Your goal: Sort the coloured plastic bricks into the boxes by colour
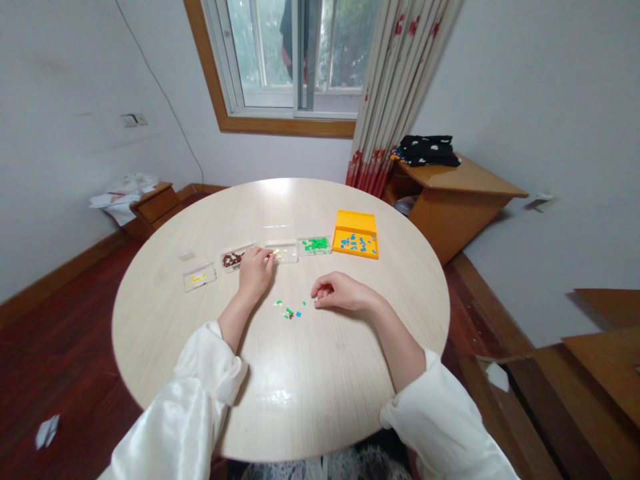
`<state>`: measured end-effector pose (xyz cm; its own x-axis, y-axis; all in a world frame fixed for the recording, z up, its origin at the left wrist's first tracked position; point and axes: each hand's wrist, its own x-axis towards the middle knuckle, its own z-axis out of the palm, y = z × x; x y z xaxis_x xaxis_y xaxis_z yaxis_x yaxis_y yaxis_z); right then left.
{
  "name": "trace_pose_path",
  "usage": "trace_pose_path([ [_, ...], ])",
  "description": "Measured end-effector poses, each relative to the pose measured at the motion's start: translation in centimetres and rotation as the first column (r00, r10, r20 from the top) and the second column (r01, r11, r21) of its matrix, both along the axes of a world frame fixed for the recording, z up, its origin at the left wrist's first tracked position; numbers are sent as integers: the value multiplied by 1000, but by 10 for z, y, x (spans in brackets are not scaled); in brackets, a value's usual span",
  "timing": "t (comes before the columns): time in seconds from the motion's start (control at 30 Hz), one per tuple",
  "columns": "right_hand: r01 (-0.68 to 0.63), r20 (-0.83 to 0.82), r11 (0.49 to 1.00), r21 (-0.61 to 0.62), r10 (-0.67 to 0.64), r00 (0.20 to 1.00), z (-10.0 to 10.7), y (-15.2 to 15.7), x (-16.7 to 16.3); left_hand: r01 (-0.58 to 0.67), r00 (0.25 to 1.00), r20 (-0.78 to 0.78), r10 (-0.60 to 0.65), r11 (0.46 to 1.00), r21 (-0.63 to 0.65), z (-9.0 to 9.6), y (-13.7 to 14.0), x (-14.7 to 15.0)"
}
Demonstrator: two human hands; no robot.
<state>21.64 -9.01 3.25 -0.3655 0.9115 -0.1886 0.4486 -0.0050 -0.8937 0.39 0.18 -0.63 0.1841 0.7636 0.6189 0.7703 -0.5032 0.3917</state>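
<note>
Here, the left hand (255,270) is stretched forward just left of the frame's centre, its fingertips pinched together at the clear tray of pale pieces (283,253), though what the grip holds cannot be told. The right hand (340,292) is rested on the desk (300,393) at centre, fingers curled loosely closed, near the small loose pieces (289,311). Bare desk is left toward the lower edge, while the upper centre is lined by trays.

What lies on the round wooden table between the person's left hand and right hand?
In the head view, a small scatter of tiny green, white and blue pieces lies on the table between the left hand and right hand.
</note>
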Motion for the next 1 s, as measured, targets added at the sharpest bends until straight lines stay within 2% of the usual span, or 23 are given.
trace_pose_path([
  [0.2, -25, 100, 999, 32, 22, 995, 0, -1, 1, -23, 999, -35, 22, 999, -48, -6, 4, 1],
  [0.47, -39, 192, 994, 103, 18, 981, -3, 0, -1, -38, 999, 22, 38, 999, -35, -1, -2, 2],
  [0.63, -47, 163, 983, 177, 17, 986, -4, 1, -1, 15, 996, 87, -13, 999, -28, 3, -16, 5],
  [0.73, -16, 145, 973, 231, -18, 989, -7, 1, -4, 71, 985, 163, -59, 995, -66, 6, -25, 9],
  [0.83, 105, 81, 930, 351, -141, 987, -12, 4, -11, 139, 967, 238, -92, 972, -187, 11, -37, 13],
  [0.93, 234, -7, 834, 499, -266, 964, -18, 6, -22, 235, 938, 322, -126, 916, -327, 14, -48, 18],
  [1.0, 272, -48, 774, 572, -299, 953, -21, 6, -30, 313, 904, 401, -150, 870, -381, 13, -54, 20],
])
